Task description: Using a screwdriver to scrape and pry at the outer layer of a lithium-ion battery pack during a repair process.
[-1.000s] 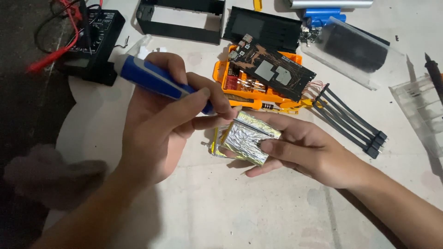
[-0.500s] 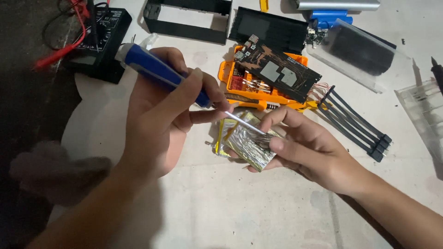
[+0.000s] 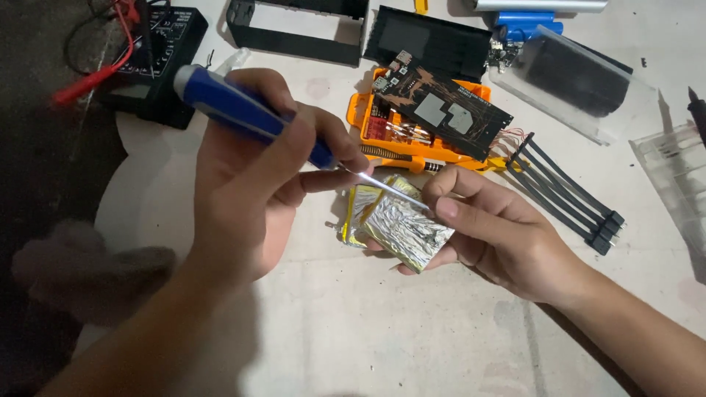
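Looks like a home electronics repair bench, pretty improvised. There's a black multimeter (image 3: 158,55) with red leads at 11 o'clock, a bare circuit board (image 3: 445,110) sitting on an orange tray (image 3: 360,117) at 1 o'clock, blue cylindrical cells (image 3: 526,22) up at 12-1, and a bundle of black cables (image 3: 566,195) at 3, all on a scuffed white surface (image 3: 382,331).

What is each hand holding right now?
Left hand: closed on the blue-handled screwdriver.
Right hand: fingers closed on the crinkled silver foil pouch.
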